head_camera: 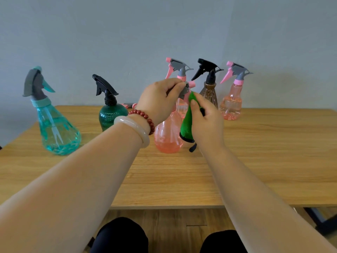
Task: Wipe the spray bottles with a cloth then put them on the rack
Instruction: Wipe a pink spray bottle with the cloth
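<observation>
1. The pink bottle (pixel 167 137) hangs straight below our left-hand grip. Its round, clear body is rose-tinted and a little liquid is pooled at the base. We cannot tell whether that base touches the table (pixel 255 161)
2. Our left hand (pixel 156 101) is clenched around the grey spray head (pixel 184 90), fingers curled over its top. We judge this steadies the bottle and turns the trigger side toward the cloth
3. Our right hand (pixel 204 121) pinches the green cloth (pixel 187 123) just beside that grip, under the pink nozzle, with the thumb pressing the fold. The rest of the cloth drapes down along the bottle's side. We take wiping the head and neck to be the step in hand
4. Beyond the grip stand a second pink bottle (pixel 177 70), a brown bottle (pixel 209 92) and a third pink bottle (pixel 231 105). Left of the grip stands a dark green bottle (pixel 111 115), and farther out a teal bottle (pixel 58 132). All are upright, probably awaiting their turn
5. No rack shows anywhere around the grip
</observation>
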`<state>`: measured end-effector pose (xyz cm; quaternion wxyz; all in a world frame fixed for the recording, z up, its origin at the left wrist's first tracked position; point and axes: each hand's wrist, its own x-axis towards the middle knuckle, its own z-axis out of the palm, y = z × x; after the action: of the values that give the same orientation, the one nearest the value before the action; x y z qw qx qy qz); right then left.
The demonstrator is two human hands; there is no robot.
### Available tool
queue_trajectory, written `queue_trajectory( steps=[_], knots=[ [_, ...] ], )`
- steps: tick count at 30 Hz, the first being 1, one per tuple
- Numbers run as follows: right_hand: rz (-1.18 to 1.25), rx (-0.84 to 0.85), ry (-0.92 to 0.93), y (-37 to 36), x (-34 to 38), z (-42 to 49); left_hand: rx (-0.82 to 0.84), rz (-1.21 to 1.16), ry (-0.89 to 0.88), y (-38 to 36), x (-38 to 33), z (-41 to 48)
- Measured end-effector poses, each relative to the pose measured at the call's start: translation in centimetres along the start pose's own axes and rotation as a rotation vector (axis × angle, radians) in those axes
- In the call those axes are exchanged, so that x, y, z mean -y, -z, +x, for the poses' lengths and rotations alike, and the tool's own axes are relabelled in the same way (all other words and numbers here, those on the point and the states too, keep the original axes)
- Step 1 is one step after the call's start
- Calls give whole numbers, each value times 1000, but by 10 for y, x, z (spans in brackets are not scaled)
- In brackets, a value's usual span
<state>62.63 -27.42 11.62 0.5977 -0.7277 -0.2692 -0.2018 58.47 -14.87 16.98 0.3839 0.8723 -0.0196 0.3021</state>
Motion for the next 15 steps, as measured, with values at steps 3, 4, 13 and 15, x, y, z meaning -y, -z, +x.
queue_trajectory(
  steps=[3,4,13,15],
  knots=[
    [-82,-11,94,4,-15,-2,-9,1,2,-1,1,2],
    [-109,-8,104,8,-19,-2,-7,4,0,-1,2,2],
    [-108,2,-12,17,3,13,-27,-10,-37,-4,6,4],
    [-64,76,-42,8,4,14,-21,-5,-43,-4,7,3]
  ],
)
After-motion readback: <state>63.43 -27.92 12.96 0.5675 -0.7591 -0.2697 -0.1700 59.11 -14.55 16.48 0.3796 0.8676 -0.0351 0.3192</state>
